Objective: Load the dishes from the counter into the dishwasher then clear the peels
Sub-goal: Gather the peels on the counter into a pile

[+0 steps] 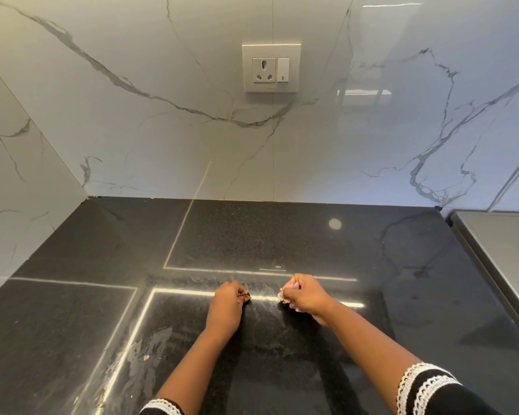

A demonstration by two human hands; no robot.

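Both my hands rest on the black stone counter (282, 241) near its middle. My left hand (226, 299) has its fingers curled around brown, papery peels (244, 295) that poke out at the fingertips. My right hand (304, 295) grips pale pinkish-white peels (283, 295), with a bit showing at the fingers. The two hands are a short gap apart, knuckles up. A small light scrap (146, 357) lies on the counter to the lower left. No dishes or dishwasher are in view.
A white marble wall backs the counter, with a socket and switch plate (271, 68) above. A second marble wall closes the left side. A grey steel surface (504, 250) adjoins the counter at the right. Smeared wet streaks (150, 351) mark the near counter.
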